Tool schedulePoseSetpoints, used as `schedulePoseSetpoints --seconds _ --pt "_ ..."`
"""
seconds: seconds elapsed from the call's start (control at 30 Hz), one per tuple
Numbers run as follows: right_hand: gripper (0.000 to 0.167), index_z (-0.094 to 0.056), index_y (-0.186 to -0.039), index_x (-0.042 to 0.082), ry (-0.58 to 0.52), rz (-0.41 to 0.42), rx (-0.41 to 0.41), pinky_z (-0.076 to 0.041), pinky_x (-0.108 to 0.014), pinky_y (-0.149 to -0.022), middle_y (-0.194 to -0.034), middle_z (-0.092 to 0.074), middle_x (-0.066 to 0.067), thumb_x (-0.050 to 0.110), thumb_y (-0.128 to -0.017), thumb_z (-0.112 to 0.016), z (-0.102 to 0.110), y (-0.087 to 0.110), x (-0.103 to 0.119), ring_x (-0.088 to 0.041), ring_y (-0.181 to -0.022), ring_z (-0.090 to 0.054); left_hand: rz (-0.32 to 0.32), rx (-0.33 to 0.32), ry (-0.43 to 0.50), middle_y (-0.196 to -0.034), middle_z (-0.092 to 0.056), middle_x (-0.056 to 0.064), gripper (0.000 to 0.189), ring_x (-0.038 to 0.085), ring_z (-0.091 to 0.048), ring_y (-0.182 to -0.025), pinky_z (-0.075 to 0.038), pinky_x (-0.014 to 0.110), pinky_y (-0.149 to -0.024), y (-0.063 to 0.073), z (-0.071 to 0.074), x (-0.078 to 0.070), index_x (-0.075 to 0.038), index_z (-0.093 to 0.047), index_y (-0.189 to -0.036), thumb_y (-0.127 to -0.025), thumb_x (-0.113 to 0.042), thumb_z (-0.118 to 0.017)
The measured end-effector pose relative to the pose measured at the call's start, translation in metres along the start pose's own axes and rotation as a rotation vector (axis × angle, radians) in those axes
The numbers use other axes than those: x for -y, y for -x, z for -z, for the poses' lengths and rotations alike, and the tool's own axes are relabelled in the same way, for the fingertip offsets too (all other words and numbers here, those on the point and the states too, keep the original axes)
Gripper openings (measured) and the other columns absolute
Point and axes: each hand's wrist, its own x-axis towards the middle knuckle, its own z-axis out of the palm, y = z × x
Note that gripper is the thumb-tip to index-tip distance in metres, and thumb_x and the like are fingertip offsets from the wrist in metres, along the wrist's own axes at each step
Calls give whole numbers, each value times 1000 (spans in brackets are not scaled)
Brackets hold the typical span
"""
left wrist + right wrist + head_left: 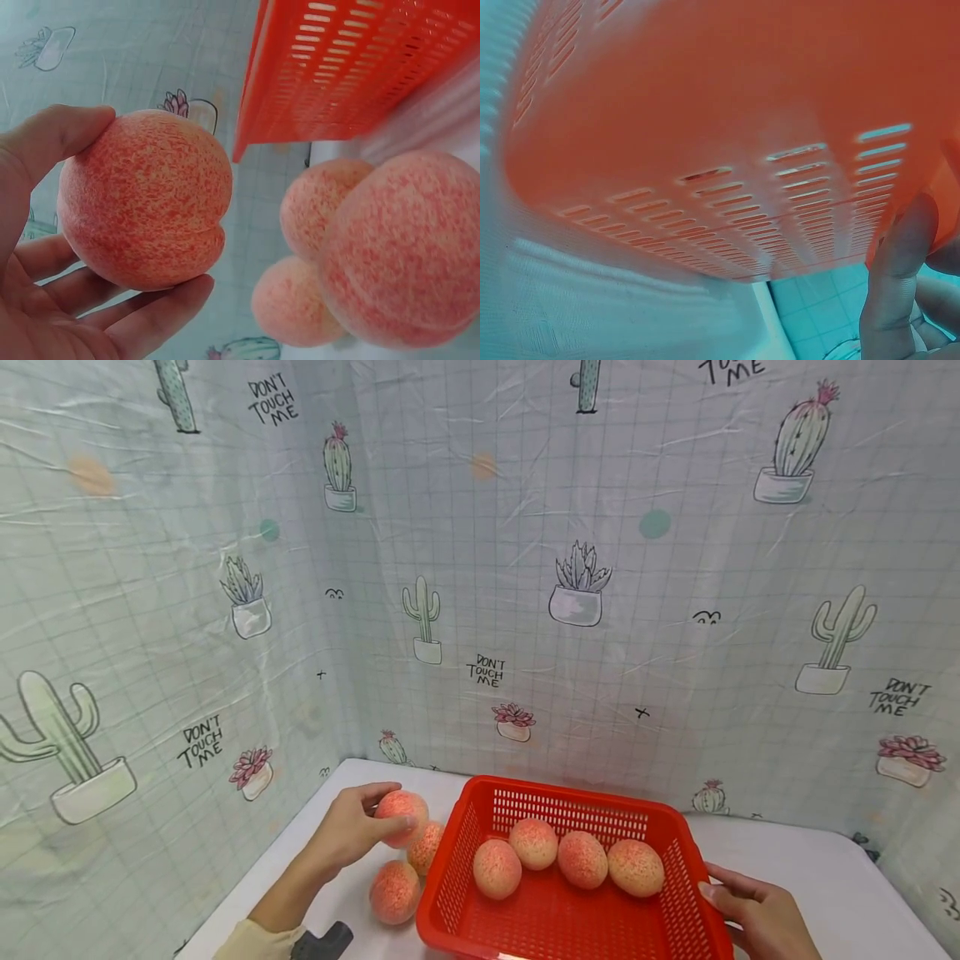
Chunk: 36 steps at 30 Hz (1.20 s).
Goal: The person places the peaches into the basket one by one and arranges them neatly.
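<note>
My left hand (348, 827) grips a pinkish-orange peach (402, 817) to the left of the basket, thumb on one side and fingers on the other. In the left wrist view the held peach (146, 199) shows its crease, and more peaches lie beyond it. A peach (394, 892) rests on the table near my left wrist, and another peach (424, 847) is partly hidden behind the held one. My right hand (761, 910) holds the right rim of the red plastic basket (592, 795), thumb on the rim. In the right wrist view the fingers (900, 277) lie against the slotted basket wall.
Several peaches (582, 860) sit inside the basket, toward its back. The basket stands on a white table (787, 852). A cactus-print curtain (450, 527) hangs behind the table and along the left side. A dark strap piece (324, 941) sits at my left wrist.
</note>
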Motion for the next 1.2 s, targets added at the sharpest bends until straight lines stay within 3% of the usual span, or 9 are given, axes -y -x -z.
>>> schedulePoseSetpoints --seconds 0.23,0.5,0.8,1.03,1.2 --pt "76 -30 -160 -2 6 6 3 -65 -50 -86 -149 -53 -32 27 -101 -68 -1 0 -1 -18 -91 -72 -15 48 25 -124 -75 10 62 22 -72 -106 -65 37 -85 1 -8 -13 -4 -65 -137 -82 -20 -89" --pt "74 -31 -160 -2 -7 0 -7 -65 -50 -85 -143 -59 -31 24 -101 -68 -2 1 -2 -18 -90 -72 -61 134 34 -116 -77 10 64 18 -70 -95 -64 32 -80 -3 -23 -26 -1 -65 -137 -81 -20 -89" --pt "71 -31 -160 -2 18 9 -10 -65 -50 -85 -151 -50 -33 25 -103 -64 -6 5 0 -18 -91 -73 -125 273 71 -117 -76 13 61 20 -72 -97 -65 35 -83 -8 -39 -43 1 -66 -134 -81 -19 -89" --pt "70 -30 -160 -2 24 25 -4 -65 -50 -86 -152 -49 -32 24 -104 -63 -7 8 0 -17 -91 -72 -155 341 25 -117 -74 8 56 20 -71 -99 -65 37 -81 -15 -55 -53 -6 -70 -127 -77 -22 -91" --pt "70 -31 -160 -2 23 22 -10 -65 -50 -86 -151 -50 -32 24 -104 -63 -5 9 1 -17 -91 -73 -225 390 -25 -124 -70 10 55 21 -68 -99 -61 34 -83 -23 -67 -58 -7 -70 -124 -76 -23 -91"
